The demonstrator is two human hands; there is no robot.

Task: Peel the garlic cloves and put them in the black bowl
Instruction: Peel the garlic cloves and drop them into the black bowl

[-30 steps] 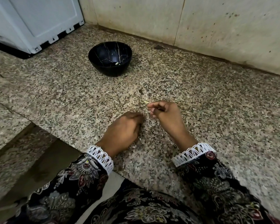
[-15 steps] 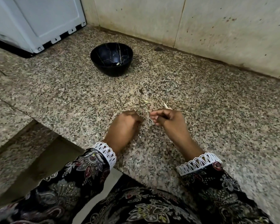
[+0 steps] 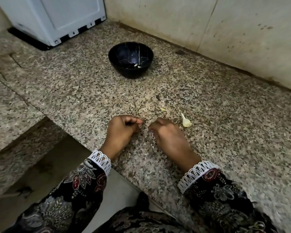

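Observation:
The black bowl (image 3: pixel 130 47) stands on the granite counter toward the back, with a few small pale garlic pieces (image 3: pixel 137 65) at its bottom. A garlic piece with a pointed stem (image 3: pixel 186 122) lies on the counter just right of my right hand (image 3: pixel 166 135). That hand rests knuckles-up with its fingers curled under, and nothing shows in it. My left hand (image 3: pixel 123 130) rests beside it, fingers curled. Its thumb and forefinger pinch what looks like a small pale garlic clove (image 3: pixel 139 126), mostly hidden. The fingertips of both hands nearly meet.
A scrap of peel (image 3: pixel 162 109) lies on the granite counter (image 3: pixel 225 132) ahead of my hands. A white appliance (image 3: pixel 57 19) stands at the back left and a tiled wall (image 3: pixel 208 22) runs behind. The counter's edge drops off at the lower left.
My right hand has let go of the stemmed garlic piece, which now lies on the counter beside it. Both hands sit lower in view; the left hand stays curled.

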